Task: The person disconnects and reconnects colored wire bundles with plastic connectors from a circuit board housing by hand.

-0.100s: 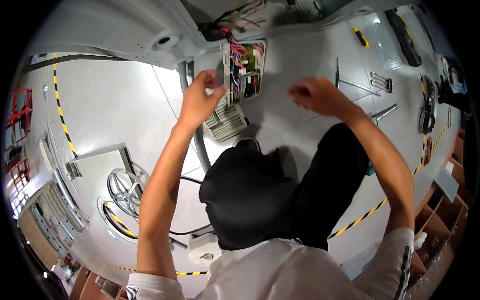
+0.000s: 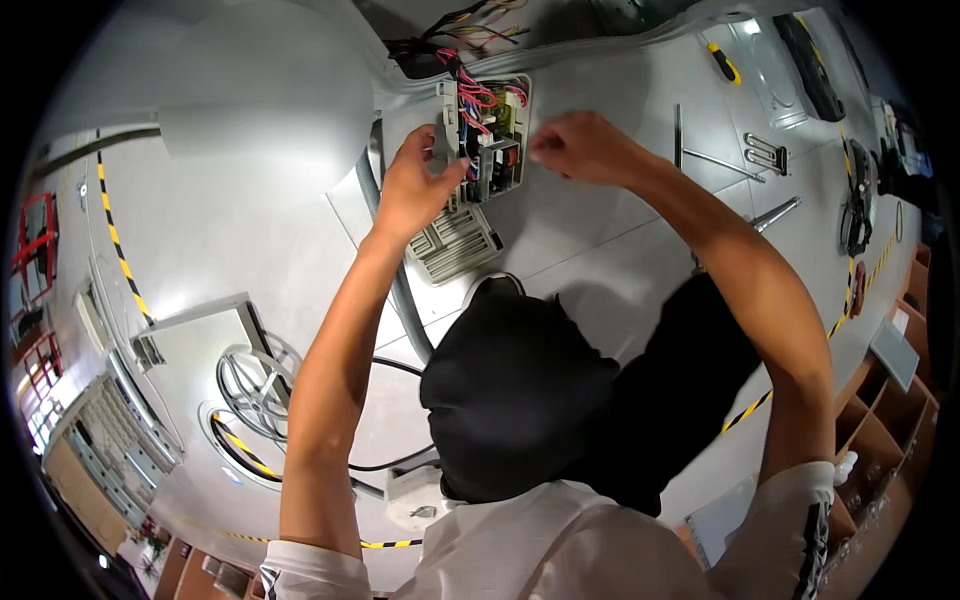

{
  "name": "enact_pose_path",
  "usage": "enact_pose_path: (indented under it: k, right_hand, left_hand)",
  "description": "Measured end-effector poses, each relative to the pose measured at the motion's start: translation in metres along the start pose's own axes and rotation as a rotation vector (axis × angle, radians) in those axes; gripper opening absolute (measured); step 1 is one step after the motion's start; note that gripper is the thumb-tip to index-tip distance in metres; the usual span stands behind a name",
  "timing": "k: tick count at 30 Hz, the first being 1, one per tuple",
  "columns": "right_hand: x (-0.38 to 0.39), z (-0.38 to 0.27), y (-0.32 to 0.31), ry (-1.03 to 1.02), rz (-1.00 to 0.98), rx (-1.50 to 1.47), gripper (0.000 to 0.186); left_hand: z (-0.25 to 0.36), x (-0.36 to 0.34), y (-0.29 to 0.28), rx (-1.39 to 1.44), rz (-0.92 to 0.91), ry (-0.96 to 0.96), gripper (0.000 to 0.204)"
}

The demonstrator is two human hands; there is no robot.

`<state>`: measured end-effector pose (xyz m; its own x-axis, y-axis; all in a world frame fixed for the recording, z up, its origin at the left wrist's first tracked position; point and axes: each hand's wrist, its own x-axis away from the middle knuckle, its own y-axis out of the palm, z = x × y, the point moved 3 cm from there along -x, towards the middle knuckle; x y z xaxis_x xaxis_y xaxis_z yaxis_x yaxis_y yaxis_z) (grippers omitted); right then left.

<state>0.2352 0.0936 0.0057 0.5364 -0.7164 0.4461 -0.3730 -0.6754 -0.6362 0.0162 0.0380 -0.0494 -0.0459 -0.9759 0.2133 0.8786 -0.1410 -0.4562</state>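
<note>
An opened pale plastic control box stands on the floor in front of me, its circuit parts exposed. Pink and red wires run out of its top. My left hand is at the box's left side, thumb and fingers apart; whether it touches the wall I cannot tell. To the right of the box is my right hand, its fingers curled together and slightly blurred. Anything between those fingers is hidden. A slotted pale plastic panel lies just below the box.
Grey metal casing overhangs the upper left, with loose wires behind. A grey hose runs beside my left forearm. Rightward lie a yellow-black screwdriver, a T-shaped metal wrench and a heating element. A spoked pulley wheel lies left.
My right hand has moved left and up, closer to the box. My left hand has shifted slightly right. The grey casing at the upper left appears changed in position.
</note>
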Motion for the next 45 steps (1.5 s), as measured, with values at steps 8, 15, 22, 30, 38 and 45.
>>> enact_pose_path:
  k: [8,15,22,30,38,45]
  right_hand:
    - [-0.067,0.007,0.041,-0.189,0.182,-0.039,0.013]
    - [-0.053,0.008,0.041,-0.183,0.263,-0.014,0.015]
    - [-0.057,0.01,0.053,-0.198,0.388,-0.019,0.016]
    - [-0.052,0.006,0.052,-0.187,0.429,0.002,0.017]
    - [-0.049,0.017,0.053,-0.281,0.367,-0.275,0.028]
    - [-0.067,0.028,0.053,-0.176,0.119,-0.523,0.03]
  left_hand:
    - [-0.027,-0.026,0.018,0.25,-0.07,-0.025,0.048]
    - [-0.022,-0.034,0.026,0.211,-0.031,-0.021,0.034]
    - [-0.015,-0.033,0.028,0.36,0.065,-0.052,0.034]
    - [-0.017,-0.03,0.026,0.326,0.043,-0.118,0.036]
    - [-0.015,-0.031,0.028,0.411,0.028,-0.085,0.034]
    - [-0.011,-0.029,0.026,0.392,-0.023,-0.195,0.032]
